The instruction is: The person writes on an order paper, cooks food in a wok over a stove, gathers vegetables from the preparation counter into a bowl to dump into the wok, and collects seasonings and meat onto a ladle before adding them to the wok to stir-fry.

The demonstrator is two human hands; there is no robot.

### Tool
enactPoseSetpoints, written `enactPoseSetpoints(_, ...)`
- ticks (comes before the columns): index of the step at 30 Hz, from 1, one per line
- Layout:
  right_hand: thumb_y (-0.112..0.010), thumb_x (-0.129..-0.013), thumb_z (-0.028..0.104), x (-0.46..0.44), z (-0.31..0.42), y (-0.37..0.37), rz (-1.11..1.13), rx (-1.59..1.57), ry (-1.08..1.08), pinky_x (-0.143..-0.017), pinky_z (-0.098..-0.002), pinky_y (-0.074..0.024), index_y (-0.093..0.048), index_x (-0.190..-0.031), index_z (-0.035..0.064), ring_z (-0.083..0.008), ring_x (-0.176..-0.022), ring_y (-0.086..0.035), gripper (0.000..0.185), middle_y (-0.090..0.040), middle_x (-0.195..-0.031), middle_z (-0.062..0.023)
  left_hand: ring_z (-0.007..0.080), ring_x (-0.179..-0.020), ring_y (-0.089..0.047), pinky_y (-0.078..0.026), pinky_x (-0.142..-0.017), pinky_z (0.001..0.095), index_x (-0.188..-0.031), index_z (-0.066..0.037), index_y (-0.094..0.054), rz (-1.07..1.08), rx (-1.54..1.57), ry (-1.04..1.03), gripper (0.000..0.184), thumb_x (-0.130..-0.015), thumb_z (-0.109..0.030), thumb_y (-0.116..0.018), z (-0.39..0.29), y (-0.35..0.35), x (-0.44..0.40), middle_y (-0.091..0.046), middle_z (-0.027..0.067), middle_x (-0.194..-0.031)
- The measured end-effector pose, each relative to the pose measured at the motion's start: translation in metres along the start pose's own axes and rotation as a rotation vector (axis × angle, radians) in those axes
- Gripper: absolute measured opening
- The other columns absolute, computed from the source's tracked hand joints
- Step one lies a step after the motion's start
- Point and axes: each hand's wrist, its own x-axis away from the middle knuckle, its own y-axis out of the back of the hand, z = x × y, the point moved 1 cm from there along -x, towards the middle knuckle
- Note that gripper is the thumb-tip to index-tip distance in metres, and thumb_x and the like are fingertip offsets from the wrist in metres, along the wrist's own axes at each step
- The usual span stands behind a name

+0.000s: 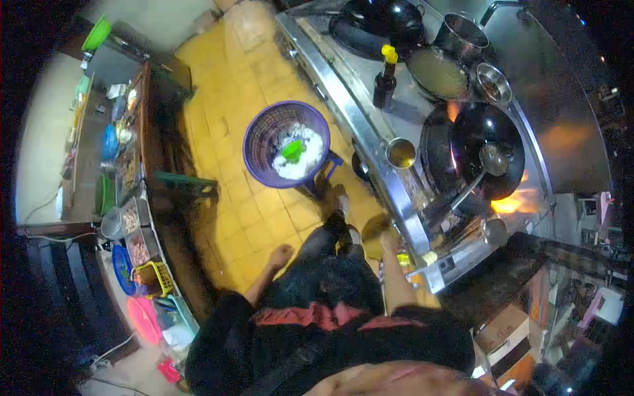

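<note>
My left hand (282, 256) hangs beside my thigh over the yellow tiled floor, its fingers curled in with nothing showing in them. My right hand (391, 243) is by the front edge of the metal stove counter (360, 122), and motion smears its fingers. Ahead of me a purple basket (254, 142) holds white rice (307, 148) with a green bowl (292, 152) on top. On the stove, a ladle (492, 160) rests in a black wok (465, 125), and flames (508, 201) rise around the wok.
A dark bottle with a yellow cap (385, 89) and a metal cup of yellow liquid (401, 154) stand on the counter. Behind them are a pan of cloudy liquid (437, 72) and a pot (462, 36). To the left, a shelf carries food trays (140, 247) and a yellow basket (153, 278).
</note>
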Motion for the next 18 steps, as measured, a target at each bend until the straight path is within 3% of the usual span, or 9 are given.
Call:
enactPoseSetpoints(4, -0.053, -0.084, 0.043, -0.011, -0.044, 0.023, -0.050, 0.119, -0.071, -0.069, -0.0376, -0.0477, -0.050, -0.116, 0.0058, -0.0279, -0.084, -0.056, 0.049, -0.057, -0.104, -0.0133, 0.0270, -0.086, -0.062, -0.048, -0.074, 0.0364, -0.099, -0.002, -0.061, -0.016, -0.164, 0.130, 0.041, -0.083, -0.039, -0.056, 0.063, 0.011, 0.071, -0.064, 0.0180, -0.092)
enactPoseSetpoints(7, -0.054, -0.083, 0.041, -0.022, -0.060, 0.049, -0.064, 0.227, -0.095, -0.066, -0.0373, -0.0476, -0.052, -0.112, 0.0049, -0.0280, -0.080, -0.057, 0.047, -0.058, -0.099, -0.0135, 0.0287, -0.086, -0.062, -0.047, -0.076, 0.0375, -0.098, -0.002, -0.062, -0.094, 0.117, 0.315, 0.042, -0.083, -0.041, -0.056, 0.092, 0.004, 0.124, -0.065, 0.0194, -0.091)
enactPoseSetpoints(9, -0.055, -0.083, 0.040, -0.031, -0.056, 0.061, -0.056, 0.320, -0.074, -0.064, -0.0371, -0.0476, -0.053, -0.110, 0.0044, -0.0281, -0.077, -0.057, 0.045, -0.059, -0.095, -0.0136, 0.0302, -0.088, -0.062, -0.047, -0.077, 0.0384, -0.097, -0.001, -0.063, -0.204, 0.055, 0.294, 0.044, -0.083, -0.042, -0.055, 0.144, -0.014, 0.147, -0.064, 0.0207, -0.090)
enactPoseSetpoints(11, -0.056, -0.083, 0.039, -0.040, -0.046, 0.053, 0.012, 0.450, -0.028, -0.062, -0.0370, -0.0475, -0.055, -0.107, 0.0039, -0.0282, -0.075, -0.057, 0.043, -0.059, -0.092, -0.0137, 0.0315, -0.091, -0.061, -0.047, -0.079, 0.0382, -0.101, -0.001, -0.061, -0.186, 0.075, 0.230, 0.045, -0.083, -0.042, -0.056, 0.149, -0.014, 0.169, -0.064, 0.0206, -0.094)
enactPoseSetpoints(13, -0.057, -0.082, 0.038, -0.046, -0.042, 0.025, 0.142, 0.608, 0.021, -0.060, -0.0368, -0.0474, -0.056, -0.105, 0.0033, -0.0283, -0.072, -0.058, 0.041, -0.060, -0.089, -0.0139, 0.0328, -0.092, -0.060, -0.046, -0.080, 0.0384, -0.101, 0.000, -0.061, -0.295, 0.200, 0.258, 0.047, -0.083, -0.043, -0.055, 0.127, -0.003, 0.204, -0.064, 0.0203, -0.095)
enactPoseSetpoints(14, -0.057, -0.082, 0.037, -0.042, -0.043, -0.004, 0.246, 0.700, 0.048, -0.059, -0.0367, -0.0474, -0.057, -0.104, 0.0030, -0.0284, -0.071, -0.058, 0.041, -0.061, -0.087, -0.0139, 0.0337, -0.091, -0.060, -0.046, -0.081, 0.0384, -0.100, -0.001, -0.061, -0.473, 0.132, 0.152, 0.047, -0.084, -0.044, -0.052, 0.160, -0.016, 0.213, -0.064, 0.0196, -0.093)
enactPoseSetpoints(15, -0.057, -0.082, 0.037, -0.033, -0.049, -0.035, 0.366, 0.801, 0.069, -0.058, -0.0366, -0.0474, -0.057, -0.103, 0.0028, -0.0284, -0.070, -0.058, 0.040, -0.061, -0.085, -0.0140, 0.0328, -0.091, -0.060, -0.046, -0.080, 0.0383, -0.099, 0.000, -0.061, -0.530, 0.190, 0.197, 0.046, -0.084, -0.043, -0.053, 0.161, -0.012, 0.228, -0.064, 0.0192, -0.093)
enactPoseSetpoints(18, -0.059, -0.081, 0.035, 0.026, -0.092, -0.140, 0.877, 1.146, 0.182, -0.055, -0.0363, -0.0473, -0.060, -0.099, 0.0019, -0.0286, -0.066, -0.058, 0.038, -0.062, -0.080, -0.0142, 0.0302, -0.095, -0.059, -0.046, -0.082, 0.0369, -0.102, -0.001, -0.059, -0.606, 0.747, 0.218, 0.043, -0.082, -0.039, -0.057, 0.220, -0.021, 0.252, -0.062, 0.0177, -0.098)
